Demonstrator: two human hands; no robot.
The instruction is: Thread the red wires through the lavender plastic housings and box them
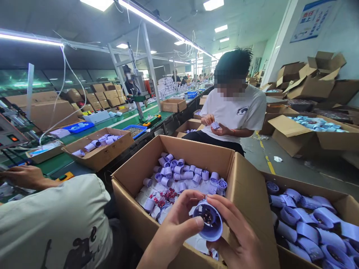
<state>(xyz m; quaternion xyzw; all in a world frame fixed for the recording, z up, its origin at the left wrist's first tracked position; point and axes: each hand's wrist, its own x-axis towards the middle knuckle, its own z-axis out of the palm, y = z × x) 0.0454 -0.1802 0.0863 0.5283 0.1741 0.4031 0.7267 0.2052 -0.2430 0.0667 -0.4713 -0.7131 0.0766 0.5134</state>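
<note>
Both of my hands hold one pale lilac plastic cup-shaped housing [209, 224] above an open cardboard box [131, 179]. My left hand [174, 231] pinches its left rim with thumb and fingers. My right hand [238, 235] wraps round its right side and underside. Inside the housing small dark and red parts show. The box below holds several more lilac housings [179, 172] and a bundle of red-wired parts [168, 196].
A second box [344, 205] of lilac housings stands at my right. A person's shoulder in a grey shirt [53, 224] fills the lower left. Another person in a white shirt [238, 112] sits opposite, handling a part. A green conveyor bench [117, 121] with boxes runs along the left.
</note>
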